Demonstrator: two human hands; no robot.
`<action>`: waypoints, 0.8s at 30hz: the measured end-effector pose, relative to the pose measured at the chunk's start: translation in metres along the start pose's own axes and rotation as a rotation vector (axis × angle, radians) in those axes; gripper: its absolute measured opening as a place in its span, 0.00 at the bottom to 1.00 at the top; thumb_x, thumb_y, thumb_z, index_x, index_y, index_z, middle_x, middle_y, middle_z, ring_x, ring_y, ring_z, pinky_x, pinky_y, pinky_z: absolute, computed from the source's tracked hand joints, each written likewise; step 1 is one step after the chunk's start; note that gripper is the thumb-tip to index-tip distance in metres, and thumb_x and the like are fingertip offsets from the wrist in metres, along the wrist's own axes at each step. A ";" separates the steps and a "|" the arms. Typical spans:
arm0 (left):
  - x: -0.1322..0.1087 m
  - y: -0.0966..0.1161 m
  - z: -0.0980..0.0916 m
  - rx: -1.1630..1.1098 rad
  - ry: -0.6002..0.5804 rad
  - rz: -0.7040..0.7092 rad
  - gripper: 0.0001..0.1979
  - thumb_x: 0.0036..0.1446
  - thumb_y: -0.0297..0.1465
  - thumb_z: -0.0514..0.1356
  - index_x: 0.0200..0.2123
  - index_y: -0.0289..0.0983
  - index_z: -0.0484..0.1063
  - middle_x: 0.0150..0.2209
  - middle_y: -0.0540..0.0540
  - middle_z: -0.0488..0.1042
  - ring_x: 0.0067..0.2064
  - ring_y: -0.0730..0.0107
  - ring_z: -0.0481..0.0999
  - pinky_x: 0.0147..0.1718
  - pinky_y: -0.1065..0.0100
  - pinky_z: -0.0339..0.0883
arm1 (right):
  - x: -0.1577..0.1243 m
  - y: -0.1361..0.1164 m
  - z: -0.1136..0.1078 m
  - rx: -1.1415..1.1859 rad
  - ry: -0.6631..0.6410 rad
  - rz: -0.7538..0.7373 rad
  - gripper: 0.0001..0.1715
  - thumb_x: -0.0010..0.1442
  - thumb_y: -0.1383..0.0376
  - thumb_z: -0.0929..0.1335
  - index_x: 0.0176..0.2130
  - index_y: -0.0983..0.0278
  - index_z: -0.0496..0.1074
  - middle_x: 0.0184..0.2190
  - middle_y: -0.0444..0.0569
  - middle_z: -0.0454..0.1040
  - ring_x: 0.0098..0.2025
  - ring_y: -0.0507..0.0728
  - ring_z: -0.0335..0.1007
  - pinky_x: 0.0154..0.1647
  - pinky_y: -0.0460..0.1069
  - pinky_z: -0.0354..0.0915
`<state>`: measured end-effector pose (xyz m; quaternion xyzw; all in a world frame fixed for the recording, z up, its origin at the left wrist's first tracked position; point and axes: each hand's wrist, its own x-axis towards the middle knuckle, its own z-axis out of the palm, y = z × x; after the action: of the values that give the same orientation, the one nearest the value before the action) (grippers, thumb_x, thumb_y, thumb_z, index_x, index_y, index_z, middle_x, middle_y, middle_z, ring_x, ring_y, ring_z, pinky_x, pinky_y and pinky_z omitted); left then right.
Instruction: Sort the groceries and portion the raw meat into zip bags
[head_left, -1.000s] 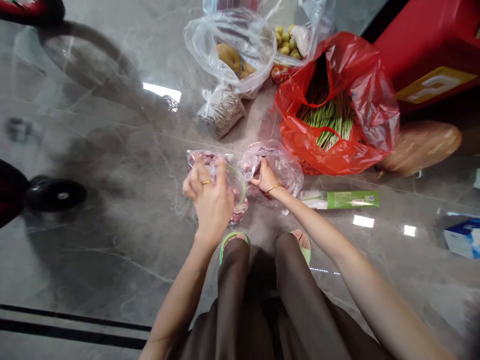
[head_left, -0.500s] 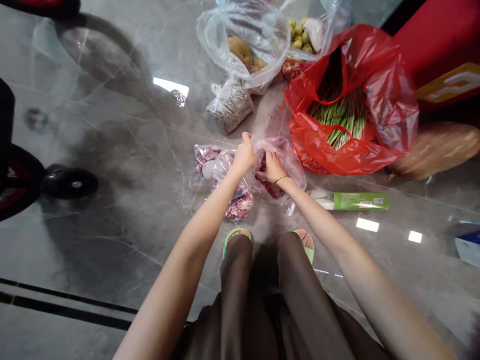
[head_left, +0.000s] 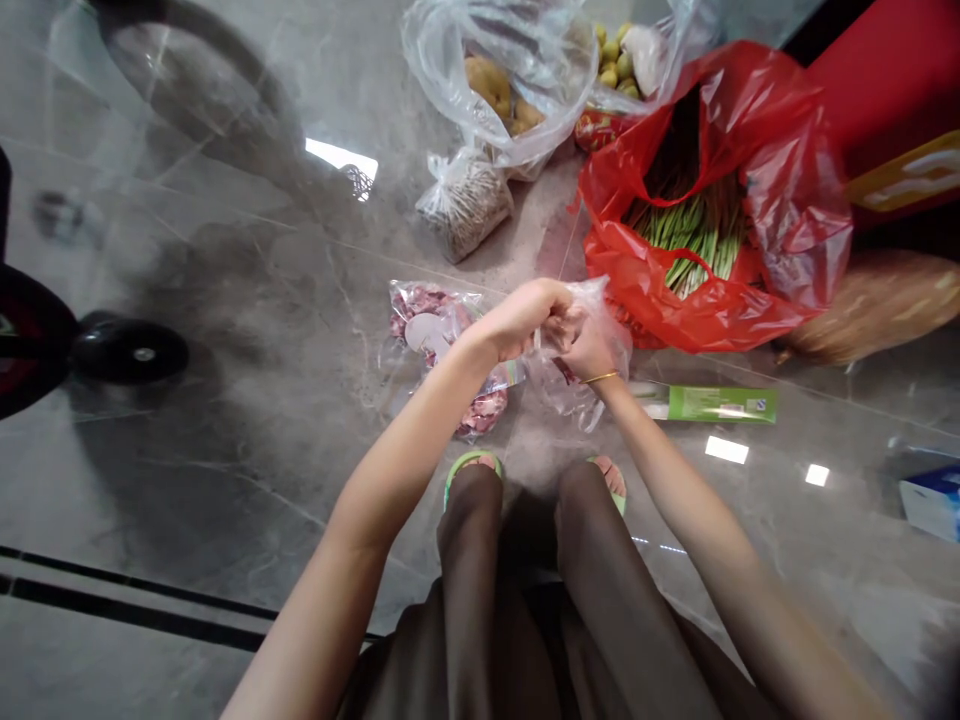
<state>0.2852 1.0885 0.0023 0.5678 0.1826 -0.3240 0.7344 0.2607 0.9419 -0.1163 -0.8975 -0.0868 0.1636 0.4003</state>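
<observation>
A thin clear plastic bag (head_left: 583, 400) with dark red meat showing inside rests on the floor in front of my feet. My left hand (head_left: 546, 318) has its fingers curled in at the bag's upper part. Close against it, my right hand (head_left: 590, 350), with a gold bangle at the wrist, is closed on the same bag. The two hands hide most of the meat and the bag's opening. Just left of them lie clear bags of meat pieces (head_left: 484, 410), partly covered by my left forearm.
Beyond my hands are a knotted bag of thin pale pieces (head_left: 469, 205), a potato bag (head_left: 491, 85) and a red bag of green stalks (head_left: 697, 235). A green-and-white packet (head_left: 720, 404) lies to the right. A black wheel (head_left: 135, 347) stands at left.
My left hand has moved right from beside the meat bags to the plastic bag. My right hand has come out of the bag's inside and closed at its upper part.
</observation>
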 end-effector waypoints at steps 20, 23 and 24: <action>0.041 -0.031 -0.032 1.305 0.324 -0.006 0.23 0.49 0.41 0.64 0.40 0.27 0.74 0.42 0.28 0.76 0.51 0.44 0.73 0.47 0.61 0.66 | -0.011 0.006 0.012 0.153 0.076 0.032 0.17 0.62 0.60 0.60 0.45 0.63 0.73 0.41 0.49 0.78 0.39 0.54 0.74 0.46 0.52 0.67; 0.063 -0.045 -0.044 1.240 0.402 -0.093 0.16 0.51 0.34 0.61 0.39 0.25 0.75 0.43 0.24 0.75 0.50 0.42 0.73 0.47 0.58 0.66 | -0.003 0.001 0.014 0.046 0.071 0.041 0.16 0.61 0.61 0.62 0.44 0.64 0.74 0.41 0.50 0.78 0.41 0.56 0.73 0.48 0.53 0.67; 0.067 -0.047 -0.046 1.186 0.439 -0.071 0.15 0.52 0.32 0.60 0.39 0.26 0.75 0.42 0.25 0.76 0.50 0.43 0.74 0.47 0.57 0.66 | -0.001 -0.001 0.014 0.025 0.074 0.023 0.17 0.60 0.61 0.63 0.45 0.64 0.73 0.43 0.51 0.77 0.43 0.57 0.72 0.50 0.53 0.66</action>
<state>0.3056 1.1075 -0.0872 0.9250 0.1372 -0.2704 0.2290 0.2546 0.9520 -0.1247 -0.8988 -0.0598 0.1360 0.4124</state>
